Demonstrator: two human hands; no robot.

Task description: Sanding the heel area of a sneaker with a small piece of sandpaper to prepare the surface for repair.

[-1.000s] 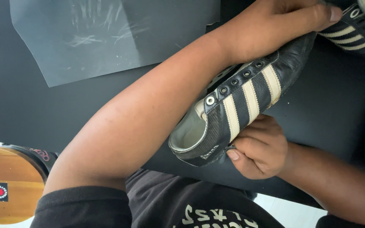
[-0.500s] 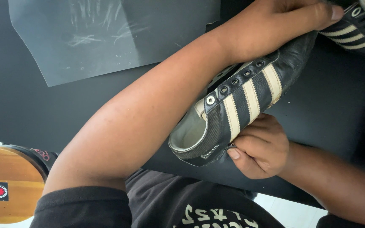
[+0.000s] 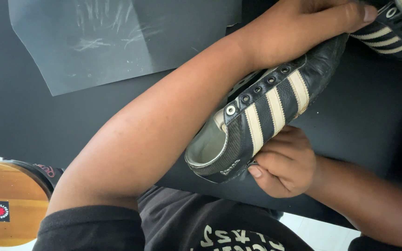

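Observation:
A black leather sneaker (image 3: 275,104) with three cream stripes and empty eyelets lies tilted on its side above the black table (image 3: 38,125), its opening toward me. My left hand (image 3: 303,25) reaches across from the lower left and grips the toe end. My right hand (image 3: 284,165) comes in from the right and holds the shoe from underneath near the heel, fingers curled against the sole. My left forearm hides part of the shoe's tongue.
A second striped black sneaker (image 3: 396,30) lies at the top right corner, next to my left hand. A scratched translucent plastic sheet (image 3: 117,42) covers the table's far left. A round wooden stool (image 3: 10,204) with a small sticker stands at the lower left.

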